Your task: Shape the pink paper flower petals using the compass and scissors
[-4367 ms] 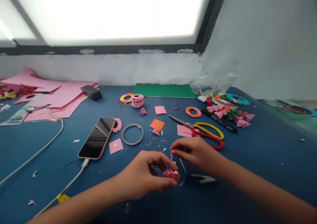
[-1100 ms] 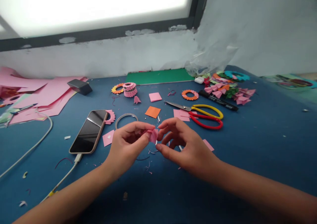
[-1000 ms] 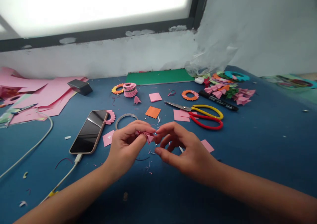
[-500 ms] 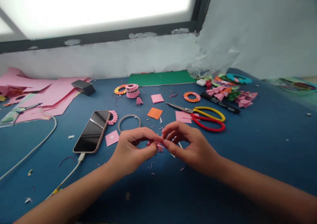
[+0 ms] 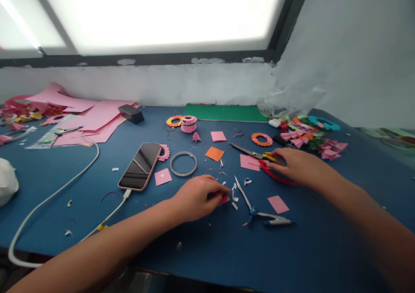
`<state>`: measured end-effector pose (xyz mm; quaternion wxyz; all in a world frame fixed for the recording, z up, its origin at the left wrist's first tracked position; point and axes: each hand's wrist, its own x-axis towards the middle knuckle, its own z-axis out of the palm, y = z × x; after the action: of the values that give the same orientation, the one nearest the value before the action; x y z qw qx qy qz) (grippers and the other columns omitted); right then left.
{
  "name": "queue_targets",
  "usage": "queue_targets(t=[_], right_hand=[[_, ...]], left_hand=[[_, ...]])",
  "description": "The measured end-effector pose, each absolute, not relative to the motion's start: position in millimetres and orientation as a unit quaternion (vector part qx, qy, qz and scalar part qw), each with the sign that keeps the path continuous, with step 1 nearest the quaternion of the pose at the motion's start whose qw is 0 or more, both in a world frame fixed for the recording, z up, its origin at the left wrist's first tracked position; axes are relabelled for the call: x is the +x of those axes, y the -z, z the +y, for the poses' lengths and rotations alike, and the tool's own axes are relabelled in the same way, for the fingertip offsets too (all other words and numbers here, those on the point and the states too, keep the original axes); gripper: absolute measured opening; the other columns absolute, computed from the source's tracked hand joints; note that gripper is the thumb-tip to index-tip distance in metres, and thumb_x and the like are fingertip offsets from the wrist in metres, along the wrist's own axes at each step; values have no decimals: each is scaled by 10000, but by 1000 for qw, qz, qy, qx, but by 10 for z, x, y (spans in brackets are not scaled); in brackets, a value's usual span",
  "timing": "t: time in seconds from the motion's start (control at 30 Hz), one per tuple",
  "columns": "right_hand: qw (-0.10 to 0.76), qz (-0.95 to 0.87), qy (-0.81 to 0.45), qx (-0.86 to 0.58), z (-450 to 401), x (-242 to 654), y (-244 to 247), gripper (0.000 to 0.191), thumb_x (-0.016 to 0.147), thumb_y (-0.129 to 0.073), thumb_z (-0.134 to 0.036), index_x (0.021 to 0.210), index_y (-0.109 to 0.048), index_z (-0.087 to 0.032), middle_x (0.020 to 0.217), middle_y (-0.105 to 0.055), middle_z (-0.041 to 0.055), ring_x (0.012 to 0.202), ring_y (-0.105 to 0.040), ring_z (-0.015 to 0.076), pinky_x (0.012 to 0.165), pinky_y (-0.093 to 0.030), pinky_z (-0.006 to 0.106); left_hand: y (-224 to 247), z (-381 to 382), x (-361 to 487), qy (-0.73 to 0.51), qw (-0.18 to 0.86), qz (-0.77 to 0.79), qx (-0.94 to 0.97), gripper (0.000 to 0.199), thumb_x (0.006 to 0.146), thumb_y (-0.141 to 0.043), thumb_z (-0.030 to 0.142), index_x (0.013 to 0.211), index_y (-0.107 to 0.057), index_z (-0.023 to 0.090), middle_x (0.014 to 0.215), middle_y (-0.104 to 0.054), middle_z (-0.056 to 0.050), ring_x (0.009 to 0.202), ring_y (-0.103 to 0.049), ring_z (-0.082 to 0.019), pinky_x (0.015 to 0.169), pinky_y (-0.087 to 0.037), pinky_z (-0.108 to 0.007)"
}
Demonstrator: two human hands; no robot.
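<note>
My left hand (image 5: 201,198) is closed in a pinch low over the table, with a small piece of folded pink paper (image 5: 224,200) at its fingertips, mostly hidden by the fingers. On the right, the fingers of my right hand (image 5: 298,165) are at the yellow and red handles of the scissors (image 5: 256,155), which lie partly over a pink paper square (image 5: 249,162). Between my hands lie a drawing compass (image 5: 253,212) with its legs spread and several paper scraps. Another pink square (image 5: 278,204) is beside the compass.
A phone (image 5: 140,167) with a white cable (image 5: 66,181) lies left, near a grey ring (image 5: 183,175). Farther back are an orange paper square (image 5: 214,154), scalloped paper rings (image 5: 262,139) and a green sheet (image 5: 223,113). Paper flowers (image 5: 300,138) are heaped back right; pink sheets (image 5: 94,118) lie back left.
My hands have separated. The right one has moved right and forward to the scissors' handles, while the left keeps the pink paper. The compass has come into full view, and the view has shifted.
</note>
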<state>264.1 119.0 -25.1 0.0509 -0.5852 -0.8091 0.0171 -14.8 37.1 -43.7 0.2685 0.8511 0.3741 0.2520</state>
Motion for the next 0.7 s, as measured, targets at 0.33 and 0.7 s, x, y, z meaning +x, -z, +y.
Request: queue_targets(t=[0.33, 0.7], right_hand=[[57, -807, -27, -587, 1358, 2800, 453, 427, 788, -485, -499, 971, -662, -157, 963, -662, 118, 856, -620, 254, 719, -477, 339], [156, -763, 32, -626, 1166, 2698, 300, 528, 797, -492, -495, 1173, -494, -126, 1088, -629, 172, 959, -609, 332, 710, -477, 396]], left_hand=[[-75, 671, -885, -67, 145, 544, 824, 365, 730, -625, 323, 1039, -660, 130, 1057, -654, -158, 984, -574, -314, 857, -435, -477], [-30, 730, -753, -166, 241, 541, 789, 357, 835, -490, 311, 1153, -588, 180, 856, -678, -51, 767, -612, -162, 714, -471, -303]])
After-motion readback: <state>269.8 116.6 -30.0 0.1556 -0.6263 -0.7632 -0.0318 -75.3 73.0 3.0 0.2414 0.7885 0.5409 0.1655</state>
